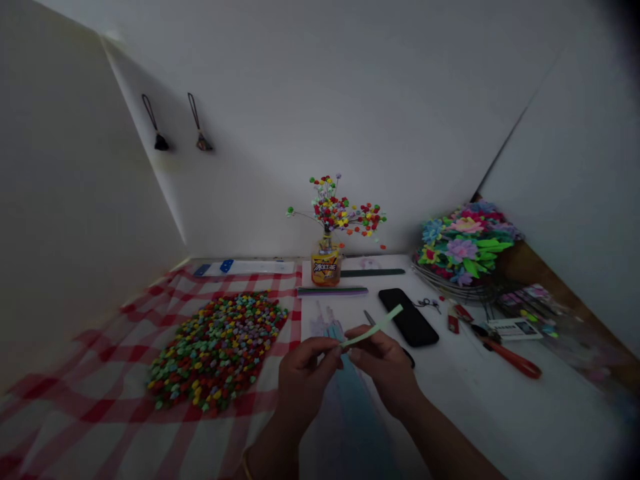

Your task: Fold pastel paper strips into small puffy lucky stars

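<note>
A pale green paper strip (383, 323) runs up and to the right from between my two hands. My left hand (307, 370) pinches its lower end between thumb and index finger. Close beside it, my right hand (383, 363) is closed on the strip too, thumb and fingers bent around it. Below both hands lie blue and lilac paper strips (355, 400) on the white table. A heap of small colourful folded paper stars (220, 347) covers the checked cloth to the left of my hands.
A bottle (326, 267) holding wire stems tipped with colourful stars (333, 212) stands at the back. To the right are a black phone (409, 317), an orange-handled tool (515, 359) and a basket of fluffy craft flowers (463, 250). Red-and-white cloth (115, 393) covers the left.
</note>
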The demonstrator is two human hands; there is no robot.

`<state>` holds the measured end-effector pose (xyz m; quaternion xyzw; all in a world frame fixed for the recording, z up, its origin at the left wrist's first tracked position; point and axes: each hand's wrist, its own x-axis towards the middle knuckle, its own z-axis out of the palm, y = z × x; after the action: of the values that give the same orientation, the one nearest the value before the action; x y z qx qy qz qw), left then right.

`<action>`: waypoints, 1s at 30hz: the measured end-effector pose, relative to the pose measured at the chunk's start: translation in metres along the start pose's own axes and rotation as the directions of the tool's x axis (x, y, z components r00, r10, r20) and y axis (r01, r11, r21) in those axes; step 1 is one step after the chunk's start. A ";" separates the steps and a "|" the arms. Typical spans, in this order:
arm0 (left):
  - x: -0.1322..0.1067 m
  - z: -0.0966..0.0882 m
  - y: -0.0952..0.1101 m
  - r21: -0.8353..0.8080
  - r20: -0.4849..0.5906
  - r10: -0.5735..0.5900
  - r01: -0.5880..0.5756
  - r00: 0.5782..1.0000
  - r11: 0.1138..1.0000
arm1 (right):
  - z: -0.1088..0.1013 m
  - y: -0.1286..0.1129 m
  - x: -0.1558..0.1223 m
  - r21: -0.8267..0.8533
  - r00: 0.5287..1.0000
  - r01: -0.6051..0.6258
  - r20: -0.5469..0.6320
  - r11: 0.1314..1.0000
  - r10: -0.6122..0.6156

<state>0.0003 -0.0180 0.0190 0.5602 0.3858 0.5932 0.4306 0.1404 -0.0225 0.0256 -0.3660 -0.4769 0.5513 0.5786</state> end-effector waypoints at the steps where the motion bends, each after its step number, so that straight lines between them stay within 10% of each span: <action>1: -0.001 -0.001 0.000 0.017 0.021 0.028 -0.028 0.999 0.999 | 0.001 -0.001 -0.001 -0.007 1.000 0.010 0.012 1.000 -0.010; 8: -0.005 -0.002 0.007 0.257 0.145 0.251 -0.281 0.957 0.924 | 0.002 -0.009 -0.005 -0.289 0.945 0.319 0.021 0.903 -0.327; 16: -0.006 -0.001 0.005 0.276 0.145 0.341 -0.369 0.929 0.888 | 0.005 -0.005 -0.009 -0.215 0.973 0.229 0.058 0.949 -0.221; 22: -0.004 0.005 0.004 -0.145 0.076 -0.059 0.070 0.995 0.987 | -0.002 -0.003 -0.004 -0.282 0.926 0.375 0.066 0.883 -0.372; 30: 0.001 -0.002 0.007 -0.445 0.438 -0.340 0.530 0.832 0.722 | -0.016 -0.010 -0.003 -0.595 0.735 0.661 0.393 0.457 -0.552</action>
<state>-0.0021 -0.0192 0.0262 0.3940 0.2446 0.4574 0.7588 0.1586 -0.0250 0.0299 -0.3215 -0.7869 0.1076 0.5156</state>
